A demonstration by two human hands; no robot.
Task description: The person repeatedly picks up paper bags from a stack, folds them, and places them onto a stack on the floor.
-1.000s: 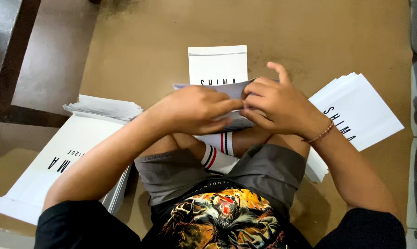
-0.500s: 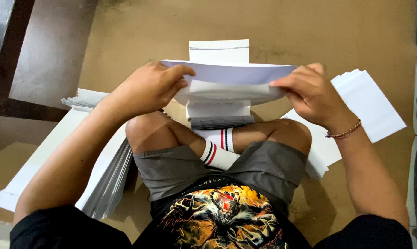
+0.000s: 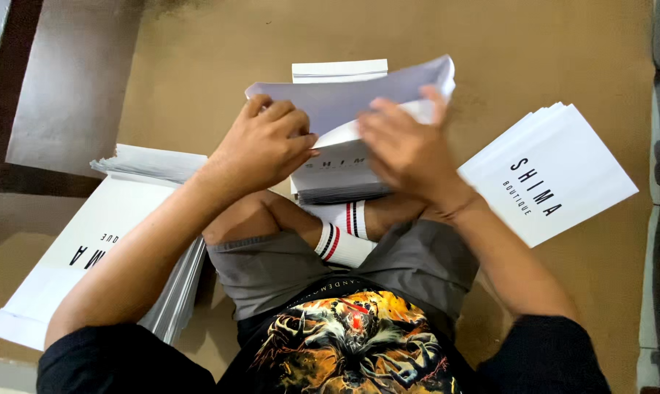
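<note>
Apparently folded white paper bag (image 3: 359, 98)

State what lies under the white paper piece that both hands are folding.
Under the white paper piece held by the left hand and right hand lies a stack of printed white paper items. Its depth and what is beneath stay hidden.

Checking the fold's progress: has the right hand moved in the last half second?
Yes. The right hand has come in from the right stack toward the left hand, over the middle stack.
</note>
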